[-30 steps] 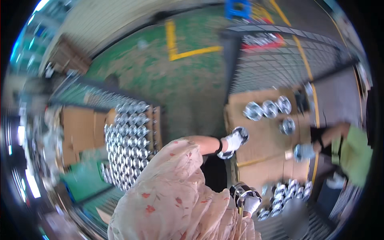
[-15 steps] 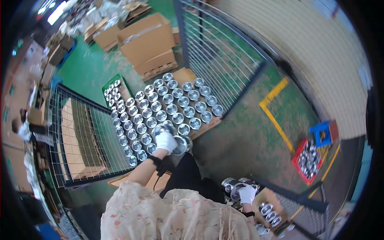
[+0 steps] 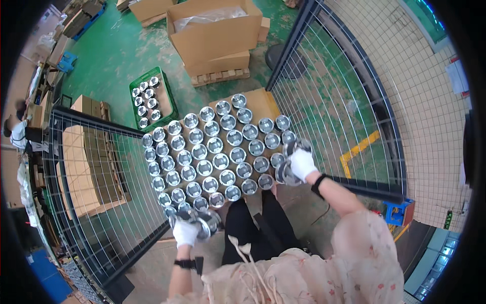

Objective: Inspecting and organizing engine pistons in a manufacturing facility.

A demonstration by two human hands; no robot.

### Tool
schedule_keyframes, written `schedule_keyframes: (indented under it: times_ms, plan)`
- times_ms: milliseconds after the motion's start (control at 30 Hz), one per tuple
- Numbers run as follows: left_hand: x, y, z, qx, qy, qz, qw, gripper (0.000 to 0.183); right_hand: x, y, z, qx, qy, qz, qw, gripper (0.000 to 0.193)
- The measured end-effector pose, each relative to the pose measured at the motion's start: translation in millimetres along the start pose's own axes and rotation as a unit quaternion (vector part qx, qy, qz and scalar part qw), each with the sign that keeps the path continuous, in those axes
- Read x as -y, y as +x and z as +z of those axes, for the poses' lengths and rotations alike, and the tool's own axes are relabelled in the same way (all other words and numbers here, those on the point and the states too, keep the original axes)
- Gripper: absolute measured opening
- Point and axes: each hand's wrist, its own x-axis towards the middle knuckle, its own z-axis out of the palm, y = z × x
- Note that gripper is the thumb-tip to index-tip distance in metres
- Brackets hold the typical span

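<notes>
Rows of shiny round metal pistons [image 3: 220, 161] cover a board [image 3: 262, 103] in front of me. My left hand [image 3: 185, 233], in a white glove, is closed on pistons [image 3: 206, 224] at the near left corner of the rows. At their right edge, my white-gloved right hand [image 3: 302, 165] grips more pistons [image 3: 288, 175]. Both hands partly cover what they hold, and some blur hides how many pieces are in each. Held pieces overlap the standing ones from my view, so I cannot tell whether they touch.
Wire mesh panels [image 3: 344, 96] [image 3: 96, 167] flank the board on both sides. Beyond it lie a green crate [image 3: 173, 107] with several pistons and a big open carton [image 3: 217, 38] on a pallet. A blue stool [image 3: 397, 212] stands at right; another person [image 3: 20, 134] is far left.
My right hand has come from the lower right to the rows' right edge with pistons. My left hand, still gripping pistons, is now at the near left corner. The view has turned.
</notes>
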Motion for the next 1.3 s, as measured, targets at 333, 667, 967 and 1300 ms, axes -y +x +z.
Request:
schedule_keyframes:
  times_ms: [333,667,967,1300]
  plan:
    - [-127,-132,-99,-0.017,0.096,0.227,0.969,0.033,-39,301,62,0.023,0.177,0.138,0.974,0.035]
    - [-152,-68,-1,0.063,0.03,0.06,0.996,0.035,-65,440,221,0.039,0.164,0.077,0.983,0.038]
    - [-157,-54,57,0.061,-0.05,-0.08,0.994,0.032,-59,458,276,0.084,0.198,0.126,0.968,0.038]
    - [-179,-50,70,0.005,-0.138,-0.184,0.973,0.032,65,314,132,0.167,0.108,-0.179,0.964,0.016]
